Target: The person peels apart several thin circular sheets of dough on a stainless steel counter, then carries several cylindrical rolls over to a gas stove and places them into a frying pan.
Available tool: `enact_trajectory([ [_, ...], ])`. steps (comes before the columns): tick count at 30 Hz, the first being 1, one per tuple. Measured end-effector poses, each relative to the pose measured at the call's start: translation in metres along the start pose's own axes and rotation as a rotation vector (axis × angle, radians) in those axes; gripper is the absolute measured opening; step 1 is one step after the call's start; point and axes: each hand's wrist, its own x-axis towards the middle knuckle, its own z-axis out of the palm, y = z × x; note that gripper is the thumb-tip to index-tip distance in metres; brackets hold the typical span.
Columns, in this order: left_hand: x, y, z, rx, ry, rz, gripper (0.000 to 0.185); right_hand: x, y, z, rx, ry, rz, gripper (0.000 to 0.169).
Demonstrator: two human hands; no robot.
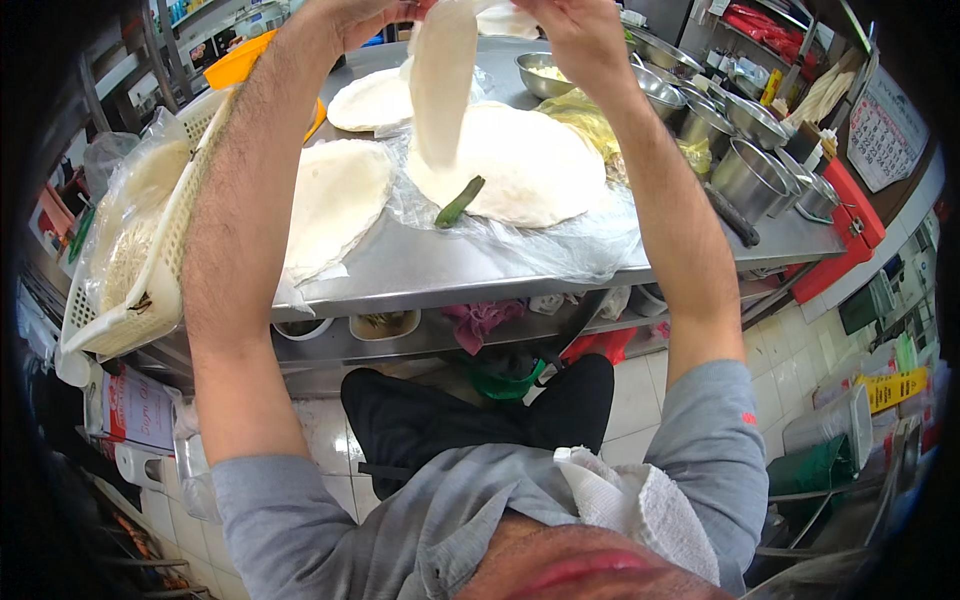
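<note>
My left hand (375,21) is raised at the top edge of the view, its fingers closed at a thin dough sheet (448,82). The sheet hangs down in a long fold onto a large round of flat dough (525,169). My right hand (581,34) is raised across from it; its fingertips are cut off by the frame, so its grip is hidden. Under the large round lies clear plastic film (555,251). A green vegetable piece (459,202) rests on the round's near edge. Two more dough rounds, one near (337,202) and one farther back (371,101), lie to the left.
The steel table (420,274) holds a bowl of pale pieces (541,75), yellow plastic wrapping (574,116), several steel containers (750,176) and a dark-handled tool (731,216). At the left stands a cream plastic basket (169,281) with bagged food (124,255). A shelf below holds a pink cloth (484,322).
</note>
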Motion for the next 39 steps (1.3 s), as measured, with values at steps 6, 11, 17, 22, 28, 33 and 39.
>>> enact_trajectory([
  [6, -0.003, -0.063, 0.032, 0.218, -0.332, 0.178, 0.050, -0.099, 0.011, -0.001, -0.310, -0.301, -0.439, 0.015],
  [11, -0.043, -0.136, 0.061, 0.471, -0.331, -0.175, 0.065, -0.124, 0.041, -0.010, -0.315, -0.404, 0.281, 0.042],
  [17, -0.049, -0.139, 0.067, 0.518, -0.320, -0.191, 0.067, -0.094, 0.078, 0.001, -0.267, -0.448, 0.745, 0.063],
  [22, -0.024, -0.125, 0.085, 0.658, -0.248, -0.141, 0.080, -0.100, 0.089, 0.010, -0.200, -0.419, 0.680, 0.063],
  [28, 0.031, -0.158, 0.106, 0.758, -0.230, -0.152, 0.074, -0.117, 0.102, 0.015, -0.347, -0.353, 0.551, 0.070],
  [33, 0.037, -0.167, 0.108, 0.567, -0.366, -0.080, 0.031, -0.110, 0.086, 0.000, -0.192, -0.362, 0.671, 0.078],
  [39, 0.039, -0.163, 0.089, 0.448, -0.275, -0.163, 0.008, -0.115, 0.097, 0.003, -0.254, -0.357, 0.641, 0.074],
])
